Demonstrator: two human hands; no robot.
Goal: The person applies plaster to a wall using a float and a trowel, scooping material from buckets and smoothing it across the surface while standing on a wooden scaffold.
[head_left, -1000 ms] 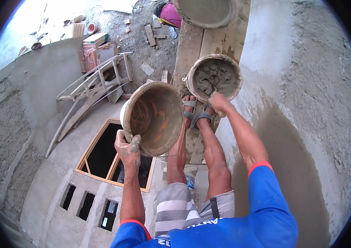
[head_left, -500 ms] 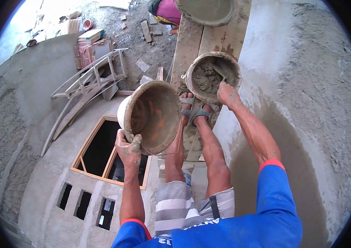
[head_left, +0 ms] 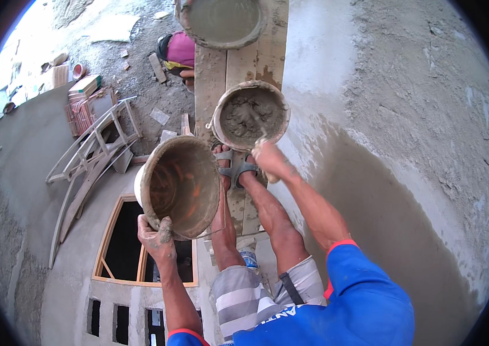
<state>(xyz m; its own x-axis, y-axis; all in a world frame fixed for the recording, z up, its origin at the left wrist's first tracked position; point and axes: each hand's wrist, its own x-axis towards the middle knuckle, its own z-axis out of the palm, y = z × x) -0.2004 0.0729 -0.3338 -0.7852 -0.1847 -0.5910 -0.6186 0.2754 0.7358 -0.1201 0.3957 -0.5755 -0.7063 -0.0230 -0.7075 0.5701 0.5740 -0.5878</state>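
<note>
My left hand [head_left: 158, 237] grips the rim of an empty-looking, mortar-stained bucket [head_left: 184, 187], thumb over the edge. This bucket is held up and tilted, with its mouth facing me. My right hand [head_left: 273, 160] is closed round the handle of a trowel [head_left: 260, 128]. The trowel's blade end reaches into grey wet mortar [head_left: 236, 115] and is mostly hidden in it. That mortar sits in a second bucket [head_left: 283, 124], which stands on the planks just beyond my sandalled feet.
Wooden planks [head_left: 210, 86] run away from me beneath my feet. A basin of greyish water [head_left: 221, 23] stands at their far end, near another person [head_left: 180, 51]. A plastered wall [head_left: 383, 196] with a damp patch rises on the right. Left and below are a framed opening [head_left: 123, 242] and a wooden frame [head_left: 97, 141].
The view has shifted, so everything sits further left and lower. The trowel has gone from the mortar bucket's right side into the mortar's middle. My left hand keeps its hold on the tilted bucket.
</note>
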